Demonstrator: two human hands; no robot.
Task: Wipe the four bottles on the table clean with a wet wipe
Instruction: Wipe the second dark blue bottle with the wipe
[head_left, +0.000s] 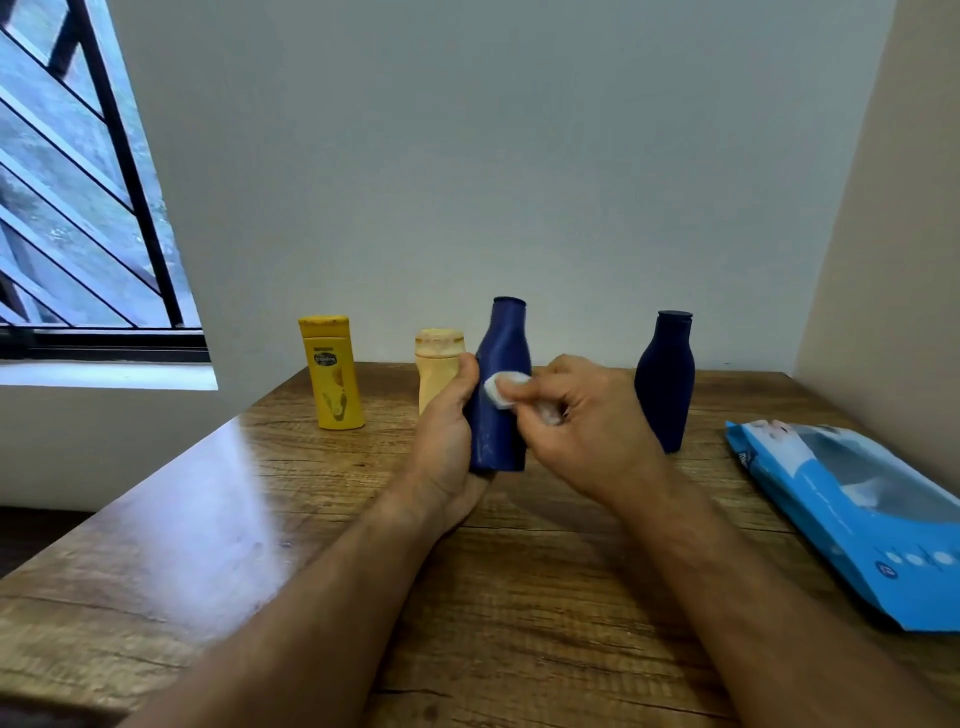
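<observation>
Blue bottle (498, 400), upright, lifted just off the table (208, 519), gripped low on its body by the left hand (447, 431); thumb lies up the bottle's left side, the other fingers wrap behind and are hidden. Cap on. Pale smears show on the lower body.

Right hand (582, 415) is curled round a bunched white wipe (501, 387), pinching it at the fingertips; the wipe's front fold presses against the bottle's middle, on its right face. More wipe shows crumpled inside the palm.

Just left of the blue bottle, partly behind the left hand: a cream bottle (436, 358), upright on the table, its cap soiled. Further left of the blue bottle: a yellow bottle (332, 374), upright, label facing the camera. Right of the blue bottle, beyond the right hand: a second dark bottle (667, 379), upright, capped, standing clear of the hand.

Well right of the blue bottle, at the table's edge by the side wall: a blue wipes pack (857, 509), lying flat. Far left of the blue bottle, off the table: a barred window (78, 208).
</observation>
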